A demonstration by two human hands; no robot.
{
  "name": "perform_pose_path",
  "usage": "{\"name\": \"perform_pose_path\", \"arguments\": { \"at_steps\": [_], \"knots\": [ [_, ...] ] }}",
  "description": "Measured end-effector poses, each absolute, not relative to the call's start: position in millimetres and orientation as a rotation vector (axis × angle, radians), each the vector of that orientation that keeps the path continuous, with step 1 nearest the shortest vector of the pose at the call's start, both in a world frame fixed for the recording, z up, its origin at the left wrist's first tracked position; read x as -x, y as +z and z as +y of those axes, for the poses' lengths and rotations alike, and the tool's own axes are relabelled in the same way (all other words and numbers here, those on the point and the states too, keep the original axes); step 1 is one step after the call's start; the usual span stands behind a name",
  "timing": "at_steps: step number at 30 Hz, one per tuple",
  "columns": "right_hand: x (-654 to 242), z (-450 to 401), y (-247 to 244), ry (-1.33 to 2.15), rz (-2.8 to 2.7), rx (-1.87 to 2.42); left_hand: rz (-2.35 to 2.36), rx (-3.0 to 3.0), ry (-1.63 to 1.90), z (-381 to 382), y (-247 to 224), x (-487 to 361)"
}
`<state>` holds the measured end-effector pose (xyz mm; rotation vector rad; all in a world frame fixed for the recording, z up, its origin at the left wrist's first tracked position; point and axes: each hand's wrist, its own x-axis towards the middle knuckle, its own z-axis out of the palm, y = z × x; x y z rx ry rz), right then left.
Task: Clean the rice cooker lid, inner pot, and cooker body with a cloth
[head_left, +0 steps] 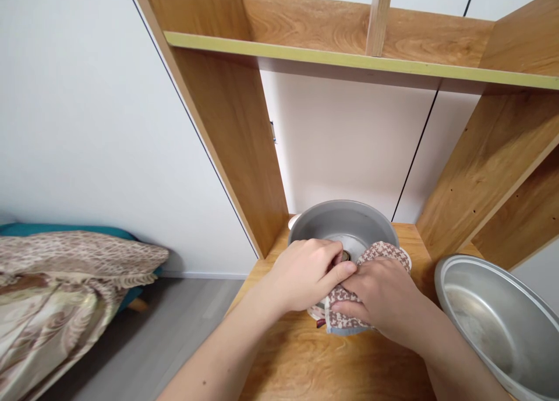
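Patterned cloth (349, 308) under both hands' fingers (345, 270)

1. At five o'clock we see a second metal bowl (502, 325) sitting on the wooden desktop (314, 366), cut off by the frame's right edge.
2. From ten to two o'clock runs a wooden shelf (349, 57) with a pale green front edge, held by slanting wooden side panels (236, 139).
3. At twelve o'clock we find a white wall (349, 145) behind the shelving.
4. At eight o'clock lies a patterned blanket (65, 290) over a teal cushion (65, 229).
5. At seven o'clock we see grey floor (166, 331).
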<state>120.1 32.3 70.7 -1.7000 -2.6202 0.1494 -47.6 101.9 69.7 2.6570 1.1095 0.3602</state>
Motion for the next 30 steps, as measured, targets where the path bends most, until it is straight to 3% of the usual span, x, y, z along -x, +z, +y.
{"name": "perform_pose_path", "arguments": {
  "at_steps": [9, 22, 30],
  "knots": [
    [-103.5, 34.5, 51.7, -0.004, -2.495, 1.756, 1.133, -2.670, 0.353, 95.1, 72.2, 45.8],
    [-121.9, 33.3, 74.6, 0.170, -2.631, 1.715, 1.149, -2.665, 0.329, 97.8, 70.3, 47.2],
    [-108.2, 35.2, 50.3, 0.021, -2.506, 1.736, 1.164, -2.702, 0.349, 97.2, 70.0, 46.8]
  ]
}}
